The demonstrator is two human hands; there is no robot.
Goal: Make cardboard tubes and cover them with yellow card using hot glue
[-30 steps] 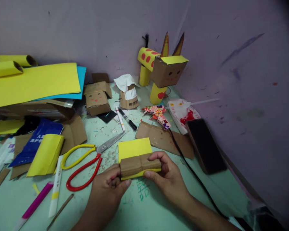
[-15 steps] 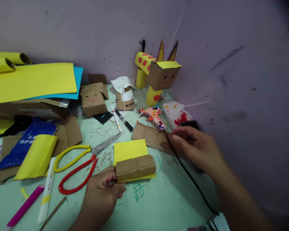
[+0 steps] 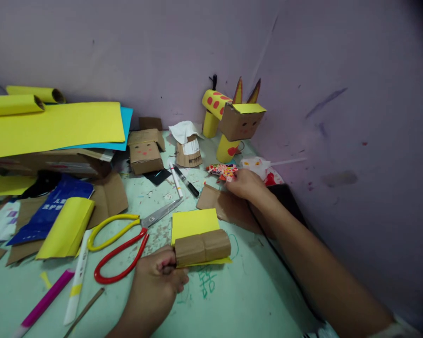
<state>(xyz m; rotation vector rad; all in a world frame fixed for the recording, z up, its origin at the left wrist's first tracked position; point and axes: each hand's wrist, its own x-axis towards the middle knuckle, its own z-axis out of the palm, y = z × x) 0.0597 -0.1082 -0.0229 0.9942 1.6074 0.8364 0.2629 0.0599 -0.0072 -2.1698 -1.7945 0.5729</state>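
Note:
My left hand (image 3: 155, 281) is closed on the left end of a brown cardboard roll (image 3: 202, 246), pinning it on a small yellow paper sheet (image 3: 193, 220) near the table's front. My right hand (image 3: 248, 185) is stretched far forward and curls over the handle of a colourfully patterned glue gun (image 3: 223, 171), whose front end pokes out to the left of the fingers. A flat piece of brown cardboard (image 3: 213, 199) lies just under that hand.
Red and yellow scissors (image 3: 123, 244) lie left of the roll, with pens (image 3: 183, 180) behind. A cardboard animal figure (image 3: 239, 122) stands at the back by the wall. Yellow and blue sheets (image 3: 56, 126) are stacked at left. A dark flat device (image 3: 287, 199) lies beside my right forearm.
My right hand let go of the cardboard roll, swung out to the right, then reached forward onto the glue gun. My left hand stayed on the roll.

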